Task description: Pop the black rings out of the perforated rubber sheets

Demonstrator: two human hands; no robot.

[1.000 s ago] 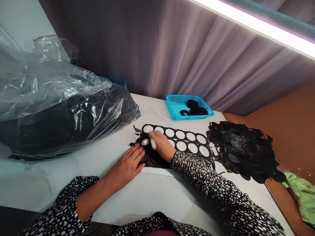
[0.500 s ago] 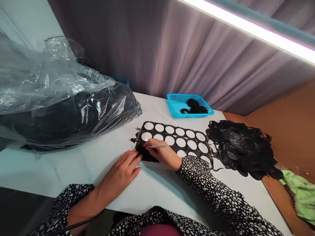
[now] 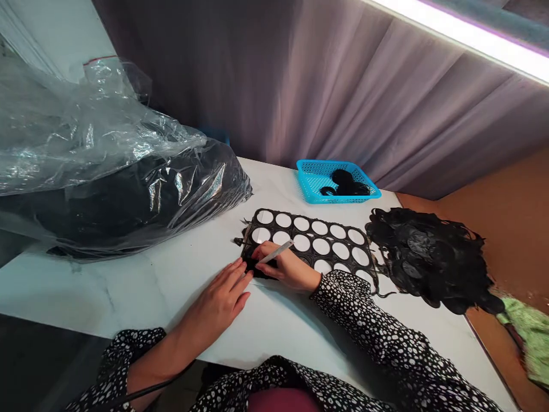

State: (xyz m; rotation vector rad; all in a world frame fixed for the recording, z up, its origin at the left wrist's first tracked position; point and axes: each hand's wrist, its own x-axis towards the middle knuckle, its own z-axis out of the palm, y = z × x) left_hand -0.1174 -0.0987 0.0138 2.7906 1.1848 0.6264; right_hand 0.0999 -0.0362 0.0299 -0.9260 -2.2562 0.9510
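A flat black sheet point(image 3: 309, 234) with rows of round holes lies on the white table, its white surface showing through the holes. My right hand point(image 3: 288, 266) is closed in a pinch around a slim silver-grey tool point(image 3: 277, 252), perhaps a craft knife, over the sheet's near left part. The tool slants up to the right; its tip is hidden by my fingers. At the near left corner, my left hand point(image 3: 223, 293) lies with fingers stretched out, fingertips touching the black material beside my right hand.
A big clear plastic bag point(image 3: 128, 206) of black material fills the left side. Behind the sheet stands a blue basket point(image 3: 315, 182) with black pieces inside. A heap of black round pieces point(image 3: 429, 257) lies right, near a green cloth point(image 3: 529, 337) and the brown side wall point(image 3: 506, 212).
The silver-grey tool has tipped from nearly level to a steeper slant, its back end rising. My left hand stays at the sheet's corner. The whole view has shifted slightly.
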